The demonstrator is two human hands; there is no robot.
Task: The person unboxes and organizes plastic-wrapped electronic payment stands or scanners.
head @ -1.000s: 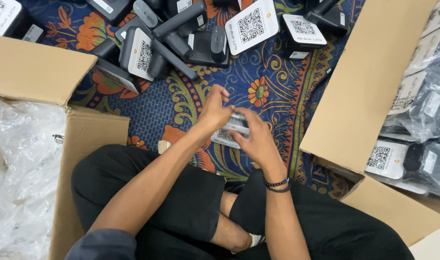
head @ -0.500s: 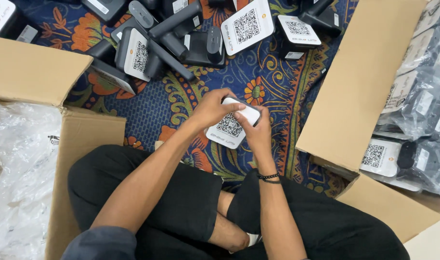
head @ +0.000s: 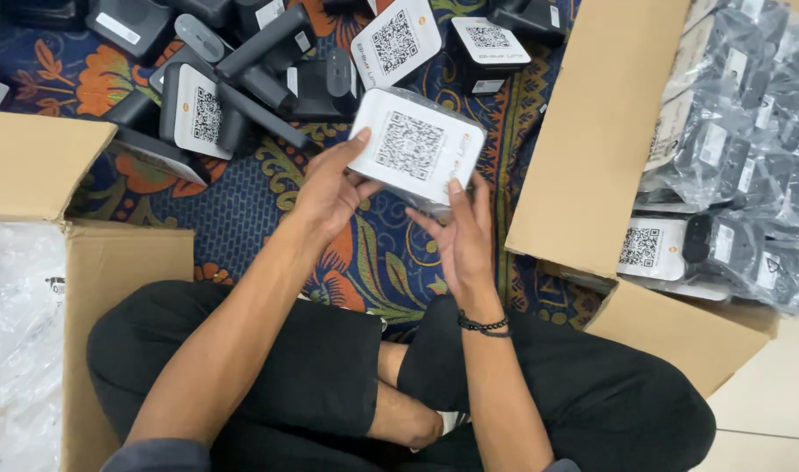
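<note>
2 hands hold 1 white square device wrapped in clear plastic above a patterned rug.

The left hand (head: 330, 188) clasps the device (head: 415, 149) at its left edge, and the right hand (head: 459, 238) grips its lower edge, fingers under it. Its flat, glossy face carries a square code. Beyond it, a heap of dark stands and at least 4 like white panels (head: 242, 74) lies on the rug (head: 242, 210). 2 cardboard boxes flank the legs: the right box (head: 592, 149) holds bagged units, too crowded to count; the left box (head: 111, 262) is cut off.
</note>
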